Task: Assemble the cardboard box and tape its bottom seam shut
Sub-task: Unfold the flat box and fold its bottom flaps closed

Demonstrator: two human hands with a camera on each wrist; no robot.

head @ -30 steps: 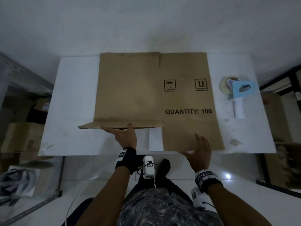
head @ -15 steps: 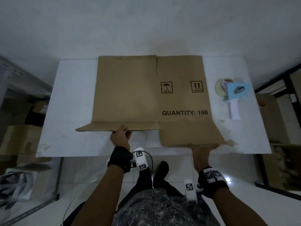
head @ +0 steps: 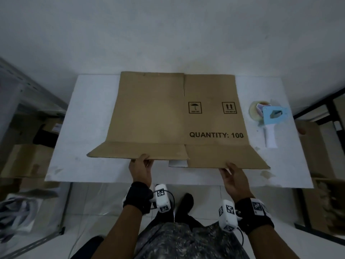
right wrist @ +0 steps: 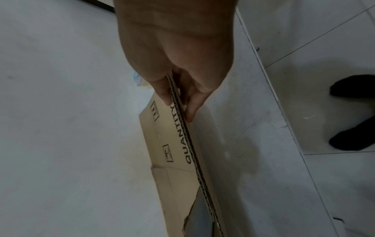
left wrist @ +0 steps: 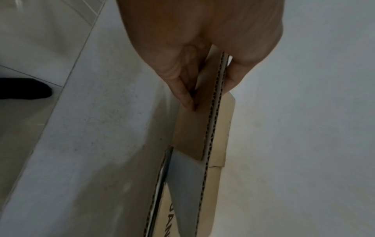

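Flat on the white table (head: 89,128), the cardboard box (head: 168,113) waits to be opened out; I judge this the first step, with no seam formed and nothing taped. My left hand (head: 141,169) pinches the near-left flap (head: 141,150) at its edge, thumb on one face and fingers on the other, as the left wrist view shows. My right hand (head: 234,177) pinches the near-right flap (head: 224,156) the same way at 5 o'clock of the sheet. Both wrists point toward 12 o'clock. Next, I reckon, the layers must be pulled apart and squared. The tape dispenser (head: 270,120) lies at 3 o'clock, well apart.
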